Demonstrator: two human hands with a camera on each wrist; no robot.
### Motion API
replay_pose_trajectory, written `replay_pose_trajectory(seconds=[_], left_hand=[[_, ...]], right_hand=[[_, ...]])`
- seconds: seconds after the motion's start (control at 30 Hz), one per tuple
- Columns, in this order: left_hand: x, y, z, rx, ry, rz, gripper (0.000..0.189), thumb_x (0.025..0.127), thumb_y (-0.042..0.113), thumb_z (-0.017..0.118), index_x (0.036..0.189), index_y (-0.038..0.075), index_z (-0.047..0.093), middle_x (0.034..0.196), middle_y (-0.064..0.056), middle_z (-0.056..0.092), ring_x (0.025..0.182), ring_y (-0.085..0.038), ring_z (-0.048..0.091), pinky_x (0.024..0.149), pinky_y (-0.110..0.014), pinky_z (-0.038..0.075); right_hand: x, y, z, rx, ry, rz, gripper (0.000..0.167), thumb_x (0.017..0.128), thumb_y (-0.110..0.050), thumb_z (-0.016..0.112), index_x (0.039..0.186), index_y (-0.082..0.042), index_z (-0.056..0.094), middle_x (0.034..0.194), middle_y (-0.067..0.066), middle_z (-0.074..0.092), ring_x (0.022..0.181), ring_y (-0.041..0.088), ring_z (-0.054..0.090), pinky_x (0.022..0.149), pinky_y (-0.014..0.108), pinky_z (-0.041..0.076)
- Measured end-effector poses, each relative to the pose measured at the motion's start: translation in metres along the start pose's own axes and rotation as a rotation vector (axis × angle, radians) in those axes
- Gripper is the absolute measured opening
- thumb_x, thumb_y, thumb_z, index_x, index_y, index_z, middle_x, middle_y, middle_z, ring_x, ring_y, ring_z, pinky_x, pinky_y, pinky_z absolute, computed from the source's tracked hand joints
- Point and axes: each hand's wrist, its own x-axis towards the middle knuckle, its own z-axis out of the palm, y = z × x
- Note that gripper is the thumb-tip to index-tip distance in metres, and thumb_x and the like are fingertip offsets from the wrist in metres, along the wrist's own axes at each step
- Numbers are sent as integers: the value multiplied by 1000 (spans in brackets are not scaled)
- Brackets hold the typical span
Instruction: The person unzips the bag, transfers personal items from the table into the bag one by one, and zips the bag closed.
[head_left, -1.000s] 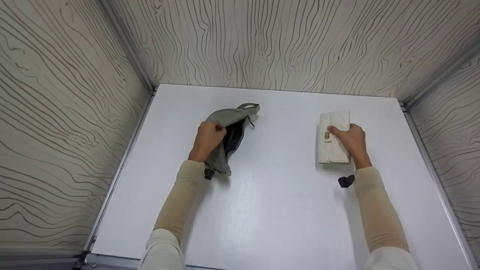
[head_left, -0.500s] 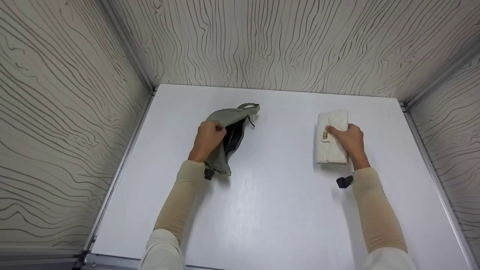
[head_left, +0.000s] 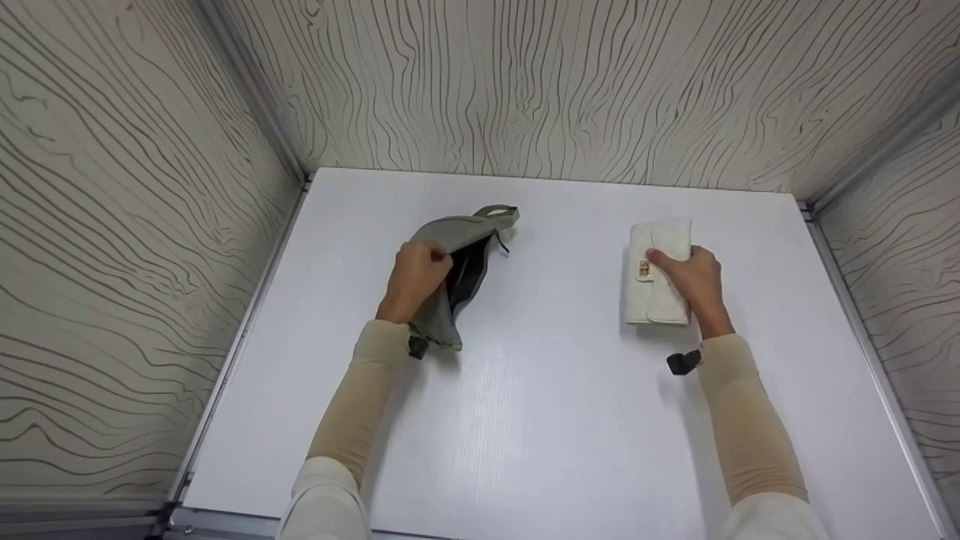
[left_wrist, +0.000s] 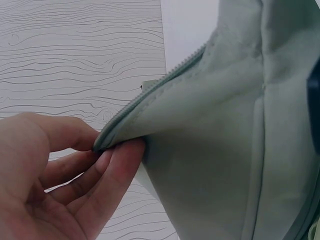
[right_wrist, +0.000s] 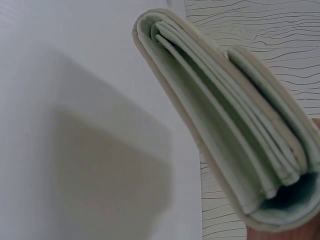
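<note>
On the left half of the table, a grey-green zippered bag [head_left: 450,234] gapes open, its dark lining showing. My left hand [head_left: 417,274] pinches the bag's upper zipper edge between thumb and fingers; the left wrist view shows the zipper teeth [left_wrist: 187,61] running up from that pinch. Over the right half, my right hand [head_left: 694,281] grips a cream wallet [head_left: 660,300] by its right side, thumb on the front near the gold clasp [head_left: 644,270]. Seen end-on in the right wrist view, the wallet [right_wrist: 220,115] has several inner layers and casts a shadow on the table below.
The white table [head_left: 525,420] lies between wood-grain patterned panels at the back [head_left: 540,90], left and right. A looped strap [head_left: 496,211] sticks out from the bag's far end. Between bag and wallet there is bare tabletop.
My right hand has carried the wallet slightly to the left. The left hand and the bag have stayed in place.
</note>
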Motion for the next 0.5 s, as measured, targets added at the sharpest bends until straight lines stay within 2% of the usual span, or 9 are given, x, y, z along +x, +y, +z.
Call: replay_pose_trajectory(seconds=[0.17, 0.5], left_hand=[[0, 0, -1, 2, 0, -4, 17, 97, 9, 64, 90, 2, 78, 83, -10, 74, 68, -17, 60, 63, -31, 49], [0, -1, -1, 3, 6, 17, 17, 97, 8, 64, 88, 1, 77, 82, -10, 73, 68, -17, 59, 63, -32, 49]], right_hand=[[-1, -2, 3, 9, -2, -4, 88, 97, -61, 67, 148, 9, 49, 118, 16, 65, 89, 16, 63, 67, 20, 52], [-2, -9, 8, 17, -10, -8, 90, 97, -61, 67, 149, 9, 48, 120, 17, 65, 91, 17, 64, 68, 20, 53]])
